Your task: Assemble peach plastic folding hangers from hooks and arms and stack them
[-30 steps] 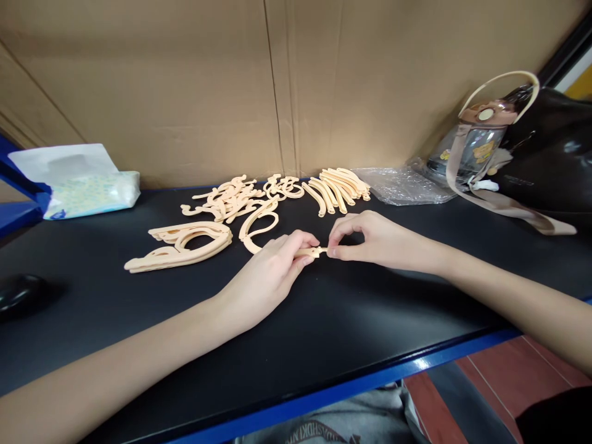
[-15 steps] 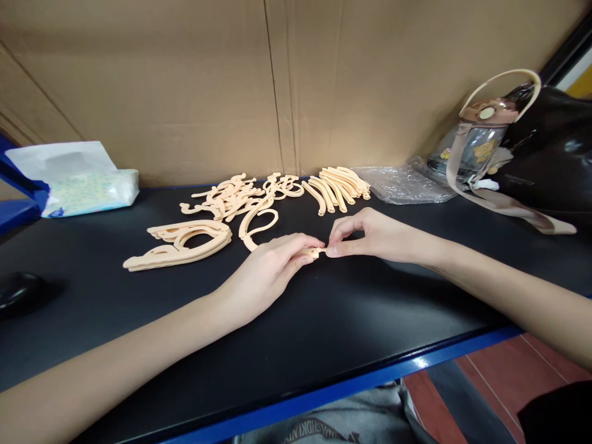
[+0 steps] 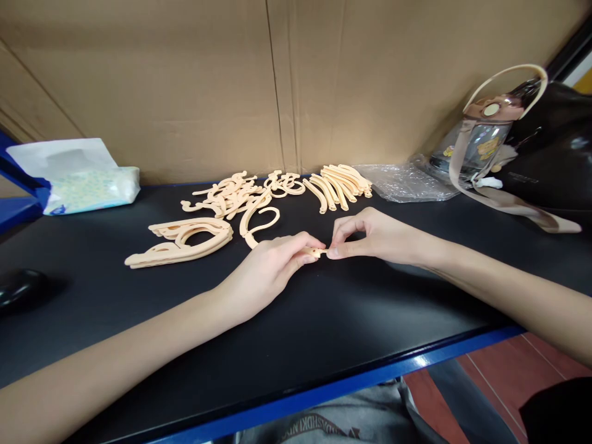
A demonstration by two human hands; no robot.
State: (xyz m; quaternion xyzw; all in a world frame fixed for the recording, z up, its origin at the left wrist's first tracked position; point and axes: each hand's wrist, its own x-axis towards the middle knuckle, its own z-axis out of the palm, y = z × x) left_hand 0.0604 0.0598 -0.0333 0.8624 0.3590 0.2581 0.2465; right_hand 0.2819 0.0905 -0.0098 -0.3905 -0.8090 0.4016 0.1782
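My left hand (image 3: pixel 282 259) is closed around a beige plastic folding hanger (image 3: pixel 250 231). Its curved hook shows beyond my knuckles, and one arm's end pokes out past my fingertips; the middle is covered by my hand. My right hand (image 3: pixel 354 237) pinches a small thin beige piece (image 3: pixel 324 251) against that end with thumb and fingers; most of the piece is hidden. To the left lies a stack of folded hangers (image 3: pixel 203 251). Farther back are a pile of loose hooks (image 3: pixel 231 194), a few ring-shaped parts (image 3: pixel 289 185) and a row of curved hanger arms (image 3: pixel 340 185).
A tissue pack (image 3: pixel 92 188) lies at the left, with a black computer mouse (image 3: pixel 18 288) nearer. At the right are a clear plastic bag (image 3: pixel 407 183), a strapped water bottle (image 3: pixel 485 145) and a black bag (image 3: pixel 559 148). Cardboard (image 3: pixel 185 92) stands behind the black table (image 3: pixel 259 364).
Both hands keep almost the same place and grip. The view has shifted slightly; the piles and the stack stay as they were.
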